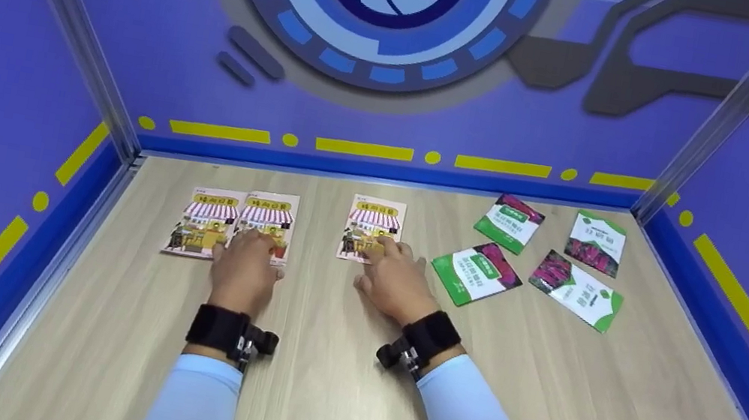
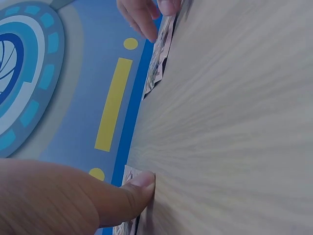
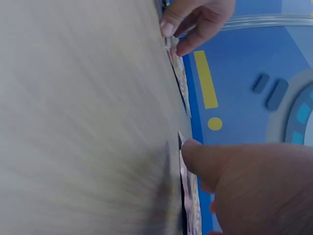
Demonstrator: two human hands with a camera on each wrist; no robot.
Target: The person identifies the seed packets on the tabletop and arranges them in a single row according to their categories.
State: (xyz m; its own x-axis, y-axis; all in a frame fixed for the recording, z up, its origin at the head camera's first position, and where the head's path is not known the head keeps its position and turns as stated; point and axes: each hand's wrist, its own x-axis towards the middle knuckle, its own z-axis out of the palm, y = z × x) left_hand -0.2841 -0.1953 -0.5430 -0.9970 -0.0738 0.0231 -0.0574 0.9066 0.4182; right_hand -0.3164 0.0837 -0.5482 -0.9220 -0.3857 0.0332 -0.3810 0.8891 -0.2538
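Note:
Three pink seed packets with a striped shop awning lie face up on the table. My left hand [image 1: 244, 268] rests its fingers on the middle packet [image 1: 282, 210], with the thumb [image 2: 139, 188] at its near right corner. That packet slightly overlaps the leftmost pink packet [image 1: 201, 223]. Farther right, my right hand [image 1: 396, 282] touches the third pink packet [image 1: 374, 214] with its fingertips on the lower right part. Its thumb [image 3: 193, 152] lies by that packet's near edge. Both hands cover parts of the packets beneath them.
Right of my right hand lie several green-and-white seed packets with magenta flowers, among them a near left one [image 1: 476, 274], a back left one [image 1: 509, 223], a back right one [image 1: 595, 243] and a near right one [image 1: 578, 290]. Blue printed walls [image 1: 112, 6] enclose the wooden table [image 1: 315, 383].

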